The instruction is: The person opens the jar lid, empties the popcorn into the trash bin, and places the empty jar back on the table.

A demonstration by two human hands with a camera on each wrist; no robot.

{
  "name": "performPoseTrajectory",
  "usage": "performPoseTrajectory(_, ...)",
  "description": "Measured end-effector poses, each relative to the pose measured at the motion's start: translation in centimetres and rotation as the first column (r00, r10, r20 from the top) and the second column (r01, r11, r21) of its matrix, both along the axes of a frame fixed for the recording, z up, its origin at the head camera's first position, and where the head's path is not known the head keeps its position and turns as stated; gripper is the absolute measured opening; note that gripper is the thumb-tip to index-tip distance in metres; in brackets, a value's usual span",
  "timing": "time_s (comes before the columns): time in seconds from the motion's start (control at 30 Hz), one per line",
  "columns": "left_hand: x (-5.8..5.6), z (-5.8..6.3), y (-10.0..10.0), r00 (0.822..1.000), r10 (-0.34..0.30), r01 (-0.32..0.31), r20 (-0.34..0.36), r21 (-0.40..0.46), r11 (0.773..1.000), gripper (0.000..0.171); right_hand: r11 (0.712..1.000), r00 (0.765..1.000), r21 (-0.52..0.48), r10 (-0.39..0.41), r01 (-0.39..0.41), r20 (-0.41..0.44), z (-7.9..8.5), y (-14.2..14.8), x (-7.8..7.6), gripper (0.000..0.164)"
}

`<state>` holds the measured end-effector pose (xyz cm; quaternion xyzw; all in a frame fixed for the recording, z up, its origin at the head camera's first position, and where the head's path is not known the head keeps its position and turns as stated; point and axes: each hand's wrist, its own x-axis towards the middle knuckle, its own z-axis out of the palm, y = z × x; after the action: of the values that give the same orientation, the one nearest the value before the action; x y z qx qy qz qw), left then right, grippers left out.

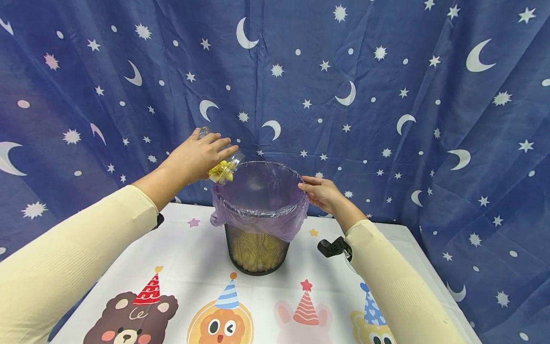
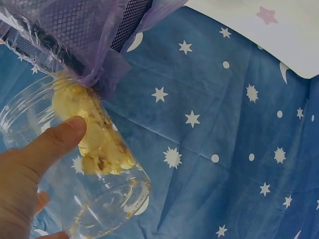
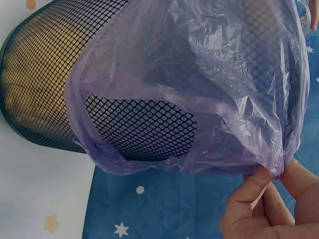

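My left hand [image 1: 202, 155] grips a clear plastic jar [image 2: 112, 206], tipped with its mouth toward the bin's left rim. Yellow popcorn [image 2: 104, 144] lies along the jar's lower side, reaching its mouth in the left wrist view. A purple plastic bag [image 1: 258, 223] lines the black mesh bin [image 1: 258, 248] and folds down over its rim. At the right side of that rim, thumb and fingers of my right hand [image 1: 324, 193] pinch the bag's edge. Something yellowish shows through the mesh in the lower part of the bin.
The bin stands toward the back of a table with a white cloth [image 1: 185, 258] printed with cartoon animals. Behind it hangs a blue curtain [image 1: 283, 95] with moons and stars. A black device [image 1: 333, 247] is strapped at my right wrist.
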<state>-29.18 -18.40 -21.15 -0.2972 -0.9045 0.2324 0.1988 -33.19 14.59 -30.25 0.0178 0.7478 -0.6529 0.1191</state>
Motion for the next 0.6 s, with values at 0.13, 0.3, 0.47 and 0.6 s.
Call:
performPoseTrajectory(0.13,0.08,0.00,0.09,1.000,-0.001,0.001,-0.004,0.000,1.000,0.098,1.000,1.000,0.002,-0.003,0.003,0.001,-0.05,0.00,0.00,0.053)
performPoseTrajectory(0.3,0.04,0.01,0.21,1.000,-0.009,0.009,-0.016,-0.007,1.000,0.095,1.000,1.000,0.006,-0.005,0.005,0.003,-0.14,0.08,0.00,0.052)
performPoseTrajectory(0.47,0.05,0.03,0.22,1.000,-0.014,0.013,-0.016,-0.009,1.000,0.092,1.000,1.000,0.010,0.002,-0.002,0.000,-0.07,0.09,0.03,0.053)
performPoseTrajectory(0.6,0.01,0.01,0.32,1.000,-0.018,0.018,-0.009,-0.003,1.000,0.091,1.000,1.000,0.007,0.006,-0.006,-0.001,-0.05,0.12,0.01,0.053)
